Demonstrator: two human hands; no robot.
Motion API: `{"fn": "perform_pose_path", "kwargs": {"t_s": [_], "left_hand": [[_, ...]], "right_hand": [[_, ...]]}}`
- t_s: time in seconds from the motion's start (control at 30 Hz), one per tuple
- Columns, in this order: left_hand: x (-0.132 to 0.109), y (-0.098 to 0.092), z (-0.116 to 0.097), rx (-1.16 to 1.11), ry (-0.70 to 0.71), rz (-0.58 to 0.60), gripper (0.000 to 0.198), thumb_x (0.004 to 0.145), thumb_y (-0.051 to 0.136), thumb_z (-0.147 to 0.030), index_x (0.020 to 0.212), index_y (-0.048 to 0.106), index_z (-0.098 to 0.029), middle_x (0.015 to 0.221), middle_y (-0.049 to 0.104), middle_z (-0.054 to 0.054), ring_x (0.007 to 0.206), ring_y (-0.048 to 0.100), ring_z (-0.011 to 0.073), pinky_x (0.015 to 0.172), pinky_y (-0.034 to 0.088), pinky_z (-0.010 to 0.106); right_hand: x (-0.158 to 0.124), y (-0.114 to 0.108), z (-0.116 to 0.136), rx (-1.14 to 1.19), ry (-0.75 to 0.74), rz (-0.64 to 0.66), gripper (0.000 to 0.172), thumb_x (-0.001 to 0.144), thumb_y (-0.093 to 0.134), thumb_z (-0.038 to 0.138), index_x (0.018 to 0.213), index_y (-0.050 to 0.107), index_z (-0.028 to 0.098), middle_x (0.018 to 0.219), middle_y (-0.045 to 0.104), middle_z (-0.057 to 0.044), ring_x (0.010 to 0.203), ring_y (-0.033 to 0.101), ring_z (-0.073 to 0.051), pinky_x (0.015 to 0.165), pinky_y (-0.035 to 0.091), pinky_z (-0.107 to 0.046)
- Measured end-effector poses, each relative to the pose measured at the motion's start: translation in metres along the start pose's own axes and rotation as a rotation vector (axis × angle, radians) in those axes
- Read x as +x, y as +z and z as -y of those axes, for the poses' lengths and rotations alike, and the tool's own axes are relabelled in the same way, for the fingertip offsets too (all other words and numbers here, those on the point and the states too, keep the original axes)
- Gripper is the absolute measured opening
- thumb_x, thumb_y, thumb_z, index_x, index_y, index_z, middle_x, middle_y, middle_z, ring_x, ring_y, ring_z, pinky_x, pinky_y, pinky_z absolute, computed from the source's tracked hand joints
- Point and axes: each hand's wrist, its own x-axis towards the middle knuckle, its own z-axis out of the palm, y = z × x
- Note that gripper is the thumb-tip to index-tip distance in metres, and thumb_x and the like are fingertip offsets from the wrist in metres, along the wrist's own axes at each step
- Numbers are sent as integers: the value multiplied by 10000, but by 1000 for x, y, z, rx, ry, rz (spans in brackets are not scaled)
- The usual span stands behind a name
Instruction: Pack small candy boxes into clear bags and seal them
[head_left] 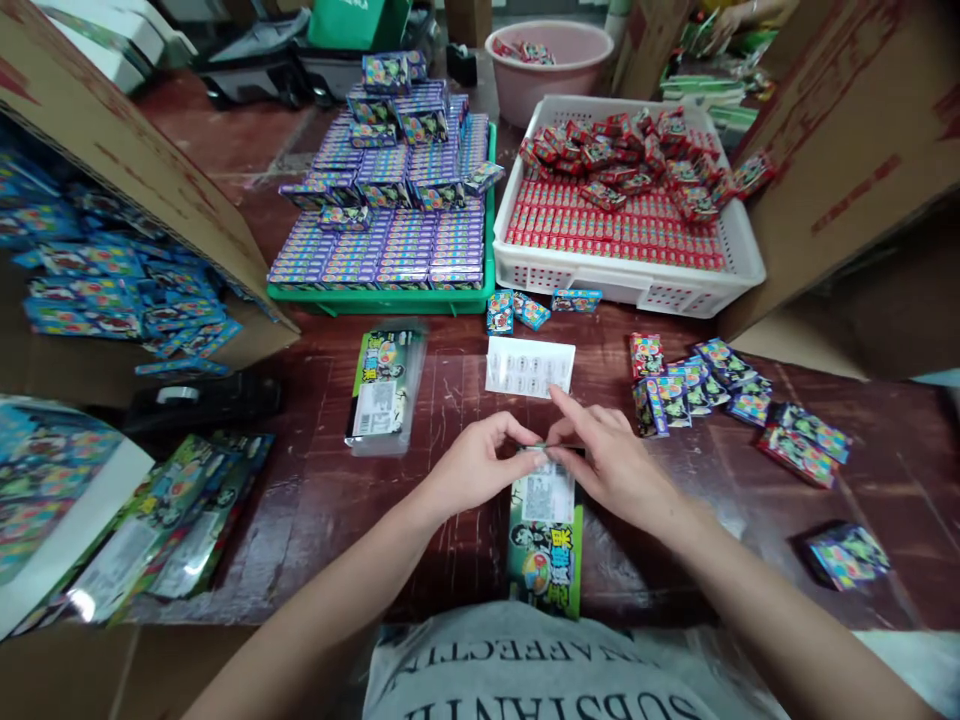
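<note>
A green printed packet (545,545) lies lengthwise on the dark red table in front of me. My left hand (476,468) and my right hand (607,462) meet at its far end, and both pinch the top edge of the packet. The index finger of my right hand sticks out toward a white sticker sheet (529,366) that lies just beyond. A clear bag with a green packet (384,388) inside lies to the left of the sheet.
At the back are a green tray of purple boxes (390,215) and a white basket of red boxes (626,215). Loose small packs (720,395) lie at the right. Flat green packets (176,520) and a black tape dispenser (199,400) are at the left. Cardboard boxes flank both sides.
</note>
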Motion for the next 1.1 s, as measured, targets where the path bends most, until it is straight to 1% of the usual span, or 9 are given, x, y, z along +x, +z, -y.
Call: {"fn": "perform_pose_path", "kwargs": {"t_s": [0.17, 0.33, 0.4, 0.5, 0.6, 0.73, 0.8, 0.9, 1.1], "left_hand": [[9, -8, 12, -38, -24, -49, 294, 743, 802, -272, 901, 570, -185, 855, 667, -2, 786, 638, 151, 730, 522, 301], [-8, -54, 6, -310, 10, -614, 515, 695, 839, -286, 1123, 556, -239, 1024, 643, 7, 867, 663, 169, 666, 570, 271], [-23, -54, 8, -394, 9, -687, 698, 723, 825, -293, 1329, 481, -333, 1111, 617, 13, 896, 667, 179, 652, 597, 286], [-47, -29, 16, -401, 5, -608, 749, 823, 750, -299, 1464, 379, -411, 1212, 604, 33, 986, 660, 188, 744, 612, 313], [-63, -4, 23, -254, 1, -419, 461, 864, 731, -305, 1293, 563, -305, 1182, 641, 42, 1032, 650, 184, 853, 580, 321], [-57, 11, 19, -85, 39, -150, 256, 842, 765, -298, 1029, 622, -198, 1180, 657, 74, 1037, 663, 204, 899, 558, 357], [-44, 15, 17, -115, 108, -127, 418, 869, 736, -282, 1239, 549, -226, 1219, 653, 87, 1072, 662, 210, 931, 551, 377], [-30, 22, 17, -145, 188, -177, 610, 921, 670, -277, 1451, 369, -267, 1297, 615, 108, 1137, 645, 217, 969, 542, 383], [-36, 19, 28, -166, 94, -150, 511, 859, 734, -282, 1272, 434, -261, 1181, 643, 63, 985, 674, 181, 824, 568, 309]], "right_hand": [[-5, 2, -10, 74, -4, -9, 768, 1007, 524, 258, 1618, 72, 367, 1304, 678, -49, 1237, 548, -296, 1058, 395, -564], [-41, 11, -12, 355, 205, -511, 836, 946, 629, 348, 1601, 109, 364, 1497, 468, -129, 1333, 507, -309, 1081, 446, -573], [-47, 29, -7, 518, 280, -572, 863, 943, 620, 376, 1593, 52, 371, 1517, 400, -158, 1300, 540, -303, 1013, 521, -545], [-43, 50, 0, 655, 350, -653, 790, 967, 566, 372, 1573, 58, 361, 1406, 469, -165, 1199, 596, -271, 954, 569, -504], [-36, 43, -3, 661, 374, -777, 740, 940, 620, 335, 1538, 185, 353, 1255, 545, -116, 1047, 631, -229, 917, 586, -456], [-34, 16, -8, 715, 225, -340, 695, 907, 675, 295, 1501, 319, 360, 1203, 598, -70, 953, 655, -197, 845, 610, -401], [-31, 14, -5, 716, 186, -275, 716, 906, 674, 286, 1510, 301, 383, 1302, 552, -80, 1004, 661, -205, 851, 615, -405], [-27, 27, 0, 687, 247, -509, 795, 898, 672, 287, 1530, 205, 409, 1360, 475, -95, 1087, 644, -226, 882, 613, -422], [-40, 57, -2, 636, 271, -440, 697, 946, 595, 306, 1540, 238, 388, 1225, 546, -78, 979, 644, -211, 832, 600, -415]]}}
